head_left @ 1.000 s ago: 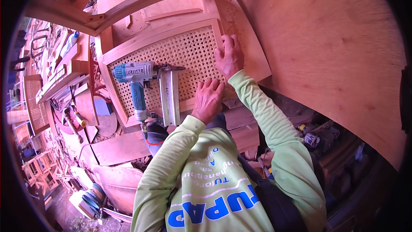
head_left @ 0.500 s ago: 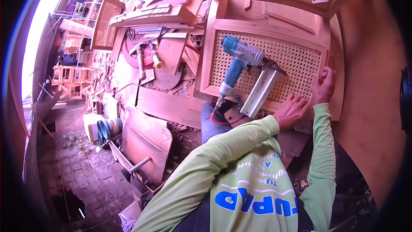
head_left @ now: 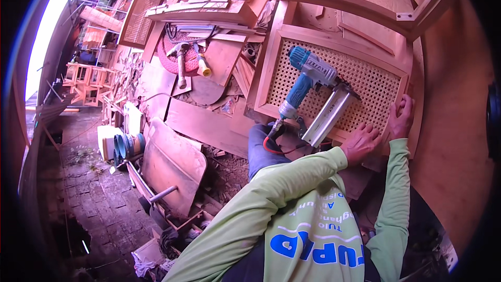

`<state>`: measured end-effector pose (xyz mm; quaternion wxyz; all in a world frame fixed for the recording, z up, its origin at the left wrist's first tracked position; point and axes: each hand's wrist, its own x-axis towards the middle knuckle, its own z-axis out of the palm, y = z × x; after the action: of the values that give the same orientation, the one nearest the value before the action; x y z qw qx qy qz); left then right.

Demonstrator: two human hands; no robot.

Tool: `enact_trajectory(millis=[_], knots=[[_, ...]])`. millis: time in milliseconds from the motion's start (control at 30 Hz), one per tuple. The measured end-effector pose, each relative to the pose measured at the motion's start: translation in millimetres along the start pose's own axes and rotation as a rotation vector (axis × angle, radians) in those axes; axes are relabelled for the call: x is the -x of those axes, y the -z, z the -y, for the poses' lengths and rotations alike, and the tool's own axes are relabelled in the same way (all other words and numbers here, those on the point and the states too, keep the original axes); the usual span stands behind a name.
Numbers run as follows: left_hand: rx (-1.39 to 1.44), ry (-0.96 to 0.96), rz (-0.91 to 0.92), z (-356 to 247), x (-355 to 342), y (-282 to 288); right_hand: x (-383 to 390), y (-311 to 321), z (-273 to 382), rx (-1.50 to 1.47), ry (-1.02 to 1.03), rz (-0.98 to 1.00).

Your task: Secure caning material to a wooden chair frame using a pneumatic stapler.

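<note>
A wooden frame with a woven cane panel [head_left: 272,90] lies flat before me. On the cane rests a teal and silver pneumatic nail gun [head_left: 314,79], its red hose running off toward my lap. My left hand [head_left: 361,142] lies on the frame's near rail close to the right corner, fingers stretched out and resting on the wood. At the frame's right edge, my right hand [head_left: 401,117] is closed with its fingers curled. Whatever it pinches there is hidden or too small to name. Neither hand touches the nail gun.
Another wooden frame [head_left: 344,8] stands over the far side. To the left lie a hammer [head_left: 181,65], a yellow-ended tool [head_left: 203,66], a coiled red hose [head_left: 169,55] and stacked wood strips [head_left: 203,10]. A wheelbarrow [head_left: 175,169] and blue buckets [head_left: 129,145] are lower left.
The view has shifted, so the scene sits lower and farther right. The fingers of my right hand have changed position slightly at the frame's edge. My left hand still rests near the corner.
</note>
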<state>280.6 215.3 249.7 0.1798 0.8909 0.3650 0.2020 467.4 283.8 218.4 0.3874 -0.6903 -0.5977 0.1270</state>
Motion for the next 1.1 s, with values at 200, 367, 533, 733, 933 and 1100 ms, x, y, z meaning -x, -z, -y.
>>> enact_trajectory(millis=[200, 367, 533, 733, 933, 1100], knots=[[0.02, -0.017, 0.124, 2, 4, 1, 48, 49, -16, -0.245, -0.364, -0.194], [0.02, 0.013, 0.151, 20, 11, 19, 150, 49, 14, -0.663, -0.799, -0.261], [0.071, -0.078, 0.147, 19, -8, 17, 187, 27, 55, -1.052, -1.12, -0.246], [0.126, -0.04, 0.463, 20, -41, 36, 190, -6, 66, -1.3, -1.142, -0.294], [-0.044, -0.755, 0.342, 41, -97, 41, 198, -33, 100, -0.446, -0.674, -0.456], [-0.083, -0.988, 0.403, 53, -119, 36, 175, -9, 122, 0.019, 0.046, -0.272]])
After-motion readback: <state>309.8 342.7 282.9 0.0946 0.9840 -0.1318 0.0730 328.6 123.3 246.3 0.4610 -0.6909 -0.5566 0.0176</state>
